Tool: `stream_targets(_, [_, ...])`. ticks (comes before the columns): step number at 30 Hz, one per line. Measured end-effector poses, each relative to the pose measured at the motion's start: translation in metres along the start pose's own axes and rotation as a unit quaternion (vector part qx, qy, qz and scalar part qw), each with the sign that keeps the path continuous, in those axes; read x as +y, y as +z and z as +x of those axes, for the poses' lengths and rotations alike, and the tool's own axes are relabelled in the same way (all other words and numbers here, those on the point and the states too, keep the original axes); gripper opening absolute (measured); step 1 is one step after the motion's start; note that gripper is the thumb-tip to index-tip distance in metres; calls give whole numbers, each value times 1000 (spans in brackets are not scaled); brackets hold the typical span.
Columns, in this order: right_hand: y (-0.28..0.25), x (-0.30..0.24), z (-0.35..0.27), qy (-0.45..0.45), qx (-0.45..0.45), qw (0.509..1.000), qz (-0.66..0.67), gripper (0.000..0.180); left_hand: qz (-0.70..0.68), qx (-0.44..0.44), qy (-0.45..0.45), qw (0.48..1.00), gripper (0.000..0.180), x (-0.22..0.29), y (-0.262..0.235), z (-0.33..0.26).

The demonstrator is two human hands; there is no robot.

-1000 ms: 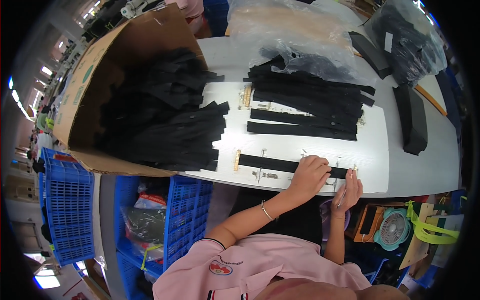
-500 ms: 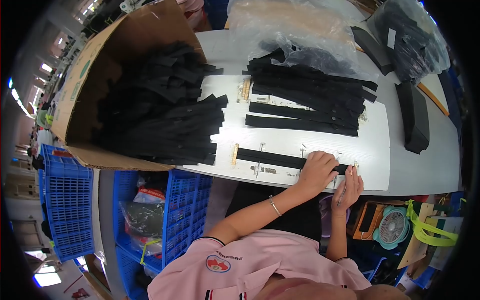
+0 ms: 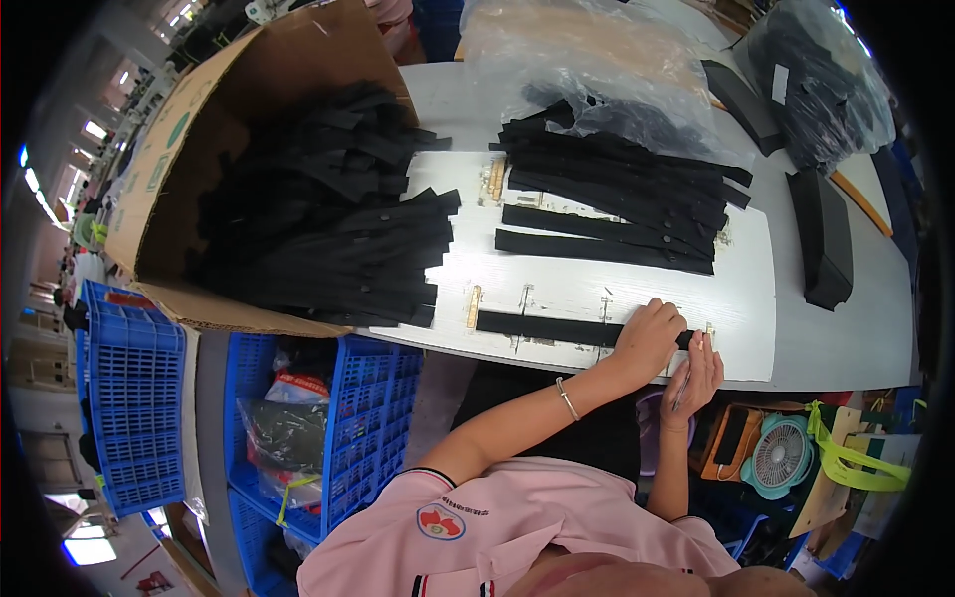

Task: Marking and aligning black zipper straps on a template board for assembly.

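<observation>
Since a second ago the left hand (image 3: 649,338) has slid slightly along the black strap (image 3: 542,327) and now presses flat on its right end, fingers spread, not clenched. The right hand (image 3: 693,380) sits just below that end, thumb and fingers pinching it. The strap lies flat on the white board (image 3: 597,289), near its front edge, below the pile of black straps (image 3: 617,189).
</observation>
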State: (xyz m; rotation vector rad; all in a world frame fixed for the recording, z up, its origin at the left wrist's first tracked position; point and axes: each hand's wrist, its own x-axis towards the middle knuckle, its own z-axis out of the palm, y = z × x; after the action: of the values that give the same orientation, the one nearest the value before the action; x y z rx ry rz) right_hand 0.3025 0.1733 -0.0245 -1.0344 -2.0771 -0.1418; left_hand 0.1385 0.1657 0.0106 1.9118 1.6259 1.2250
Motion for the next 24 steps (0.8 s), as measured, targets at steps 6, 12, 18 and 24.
stream_targets(6, [1, 3, -1, -4, 5, 1000, -3, 33, -15, -66, -31, 997, 23, -3, -5, 17])
stream_targets(12, [3, 5, -1, -6, 8, 1000, 2, 34, -12, -131, -63, 989, 18, -5, -11, 31])
stream_targets(18, [3, 4, -1, -8, 9, 1000, -2, 34, -21, -139, -87, 986, 25, -4, -13, 32])
stream_targets(24, [3, 4, 0, -9, 19, 1000, -6, 31, -50, -153, -78, 984, 30, -1, -3, 34])
